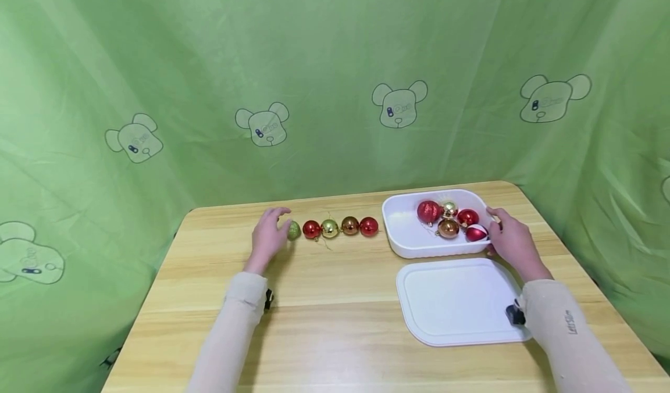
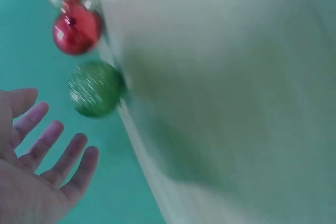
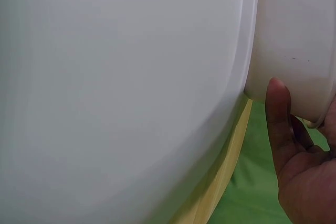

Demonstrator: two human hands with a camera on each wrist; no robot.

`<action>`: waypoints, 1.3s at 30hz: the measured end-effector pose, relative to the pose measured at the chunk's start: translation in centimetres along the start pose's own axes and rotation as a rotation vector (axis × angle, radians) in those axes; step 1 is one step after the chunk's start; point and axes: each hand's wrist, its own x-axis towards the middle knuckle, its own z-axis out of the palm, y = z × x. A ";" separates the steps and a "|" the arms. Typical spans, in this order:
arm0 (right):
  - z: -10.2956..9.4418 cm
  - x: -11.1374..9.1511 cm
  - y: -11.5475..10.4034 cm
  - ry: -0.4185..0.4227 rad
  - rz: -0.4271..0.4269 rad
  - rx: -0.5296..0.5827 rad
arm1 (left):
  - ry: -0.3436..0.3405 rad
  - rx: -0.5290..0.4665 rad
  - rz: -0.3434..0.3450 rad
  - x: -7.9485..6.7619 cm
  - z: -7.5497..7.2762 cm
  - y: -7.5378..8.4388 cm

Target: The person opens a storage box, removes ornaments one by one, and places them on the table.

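My left hand (image 1: 268, 234) is beside a glittery green Christmas ball (image 1: 293, 231), the leftmost of a row on the table. In the left wrist view its fingers (image 2: 79, 169) are spread and loosely bent, apart from the green ball (image 2: 96, 88). The row goes on rightward with a red ball (image 1: 312, 229), a gold ball (image 1: 330, 228), a bronze ball (image 1: 350, 225) and another red ball (image 1: 369, 227). At the right end of a white plastic box (image 1: 413, 251), my right hand (image 1: 513, 240) grips the corner, thumb (image 3: 278, 103) against the outer wall.
Several red, gold and bronze balls, one red-and-white ball (image 1: 476, 233) among them, lie in the box's right half. A white lid (image 1: 460, 303) lies flat in front of the box, under the right forearm. Green curtain (image 1: 324, 160) hangs behind the wooden table (image 1: 335, 335).
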 end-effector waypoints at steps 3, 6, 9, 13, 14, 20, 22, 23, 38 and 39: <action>0.0 0.0 0.0 0.002 0.000 0.005 | 0.017 -0.002 0.042 0.3 0.7 1.8; 0.0 0.0 0.0 0.002 -0.004 0.011 | 0.022 -0.013 0.090 0.5 2.0 4.2; 0.0 0.1 -0.1 0.000 -0.003 0.011 | 0.002 -0.035 0.141 0.7 3.7 6.9; 0.0 0.0 -0.2 -0.006 0.001 0.013 | -0.054 -0.061 0.222 0.6 6.3 10.6; 0.0 0.0 -0.2 -0.007 0.002 0.015 | -0.070 -0.068 0.242 0.6 7.0 11.5; 0.0 -0.1 -0.4 -0.012 0.014 0.023 | -0.169 -0.111 0.365 0.0 11.2 16.9; 0.0 -0.2 -0.4 -0.014 0.017 0.023 | -0.205 -0.112 0.399 -0.3 12.5 18.4; 0.0 -0.2 -0.3 -0.013 0.019 0.022 | -0.221 -0.108 0.412 -0.4 13.2 19.1; -0.2 -0.1 -0.3 -0.020 0.017 0.011 | -0.346 -0.020 0.501 -0.8 19.2 24.3; -0.3 -0.1 -0.2 -0.020 0.018 0.008 | -0.361 -0.006 0.505 -0.7 19.4 24.4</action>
